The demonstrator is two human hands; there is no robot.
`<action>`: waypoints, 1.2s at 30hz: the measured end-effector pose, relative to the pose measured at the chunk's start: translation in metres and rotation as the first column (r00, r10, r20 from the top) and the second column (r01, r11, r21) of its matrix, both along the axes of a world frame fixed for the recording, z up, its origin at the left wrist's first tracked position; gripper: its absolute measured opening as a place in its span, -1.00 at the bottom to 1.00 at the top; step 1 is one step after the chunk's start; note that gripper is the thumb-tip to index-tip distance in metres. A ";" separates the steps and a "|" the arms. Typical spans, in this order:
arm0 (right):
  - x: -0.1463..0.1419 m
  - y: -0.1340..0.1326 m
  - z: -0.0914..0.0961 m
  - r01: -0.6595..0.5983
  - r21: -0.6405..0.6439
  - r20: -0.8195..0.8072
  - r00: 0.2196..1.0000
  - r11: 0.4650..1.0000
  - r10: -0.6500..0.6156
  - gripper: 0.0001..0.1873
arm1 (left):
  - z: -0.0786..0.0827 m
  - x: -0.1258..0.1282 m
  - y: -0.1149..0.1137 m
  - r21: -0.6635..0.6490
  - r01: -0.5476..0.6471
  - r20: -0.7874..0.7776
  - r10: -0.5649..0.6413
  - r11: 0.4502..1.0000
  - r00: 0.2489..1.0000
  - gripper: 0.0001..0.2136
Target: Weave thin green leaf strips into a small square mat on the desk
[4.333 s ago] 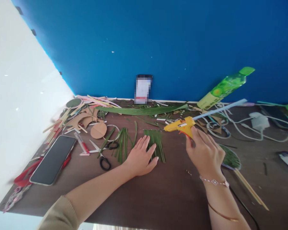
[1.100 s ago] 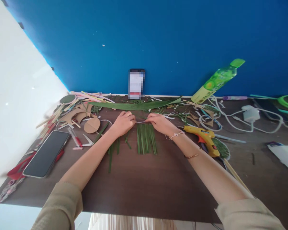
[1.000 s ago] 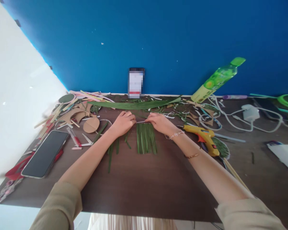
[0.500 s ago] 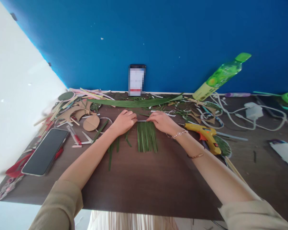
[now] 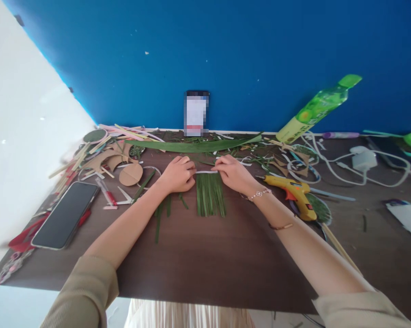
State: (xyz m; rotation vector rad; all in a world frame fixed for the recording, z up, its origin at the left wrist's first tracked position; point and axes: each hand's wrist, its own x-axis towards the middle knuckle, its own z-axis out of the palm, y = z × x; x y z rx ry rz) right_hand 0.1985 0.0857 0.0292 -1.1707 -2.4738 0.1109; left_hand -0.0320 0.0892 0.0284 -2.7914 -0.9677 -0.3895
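A row of narrow green leaf strips (image 5: 210, 197) lies side by side on the dark table, hanging like a fringe from a thin white strip (image 5: 207, 172) along its top edge. My left hand (image 5: 180, 174) is closed at the left end of that white strip, fingers curled and fingertips partly hidden. At the right end, my right hand (image 5: 233, 173) pinches the same strip between thumb and fingers. Loose leaf pieces (image 5: 157, 223) lie below my left wrist. Beyond both hands a long green leaf (image 5: 191, 146) stretches across the scraps.
A yellow glue gun (image 5: 290, 193) lies right of my right forearm. On the left are a phone (image 5: 66, 215), a cardboard disc (image 5: 130, 175) and cardboard scraps. Against the blue wall lean a second phone (image 5: 195, 114) and a green bottle (image 5: 317, 109). A white charger (image 5: 363, 159) trails its cable at right.
My right hand has shifted slightly right and up along the white strip, so more of the strip shows. My left hand and the leaf strips have hardly moved.
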 end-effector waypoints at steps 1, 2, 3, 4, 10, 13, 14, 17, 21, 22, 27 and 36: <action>-0.001 -0.001 0.000 0.003 0.005 -0.002 1.000 1.000 -0.003 -0.58 | 0.000 0.000 0.000 -0.001 -0.010 0.003 0.010 1.000 1.000 -0.76; -0.003 -0.001 0.000 0.002 0.007 0.009 1.000 1.000 -0.002 -0.56 | 0.000 0.000 -0.001 -0.002 -0.018 0.007 0.018 1.000 1.000 -0.74; -0.005 -0.002 0.000 -0.001 0.007 0.028 1.000 1.000 0.001 -0.54 | 0.000 -0.001 -0.001 -0.004 -0.024 0.010 0.024 1.000 1.000 -0.73; -0.006 -0.002 -0.001 -0.006 0.006 0.049 0.999 1.000 0.006 -0.52 | 0.001 -0.001 -0.002 -0.005 -0.025 0.011 0.025 1.000 1.000 -0.71; -0.011 -0.005 -0.006 -0.032 0.022 0.119 0.992 0.999 0.029 -0.52 | 0.002 0.000 -0.005 -0.008 -0.013 -0.020 0.013 1.000 1.000 -0.67; -0.011 -0.008 -0.007 -0.035 0.050 0.138 0.990 0.998 0.028 -0.54 | 0.002 0.000 -0.006 0.013 -0.004 -0.025 0.004 1.000 1.000 -0.67; -0.010 -0.009 -0.007 -0.034 0.060 0.145 0.989 0.998 0.025 -0.54 | 0.003 0.000 -0.006 0.024 0.003 -0.027 -0.003 1.000 1.000 -0.67; -0.009 -0.011 -0.007 -0.016 0.091 0.158 0.987 0.996 0.002 -0.57 | 0.003 -0.003 -0.006 0.058 0.017 -0.029 -0.016 0.998 0.999 -0.70; -0.003 -0.014 -0.004 0.023 0.133 0.122 0.992 0.991 -0.039 -0.59 | 0.005 -0.008 -0.006 0.078 0.001 -0.022 0.000 0.997 1.000 -0.73; -0.002 -0.014 -0.003 0.040 0.142 0.099 0.994 0.989 -0.054 -0.59 | 0.005 -0.009 -0.006 0.079 -0.002 -0.023 0.003 0.997 1.000 -0.72; 0.006 -0.016 -0.002 0.143 0.130 -0.066 0.989 0.981 -0.135 -0.57 | 0.003 -0.010 -0.006 0.068 0.017 -0.030 -0.015 0.998 0.999 -0.71; 0.007 -0.019 -0.010 0.103 0.060 0.063 0.992 0.993 -0.107 -0.46 | 0.001 -0.009 -0.005 0.064 0.028 -0.042 -0.026 0.998 0.999 -0.72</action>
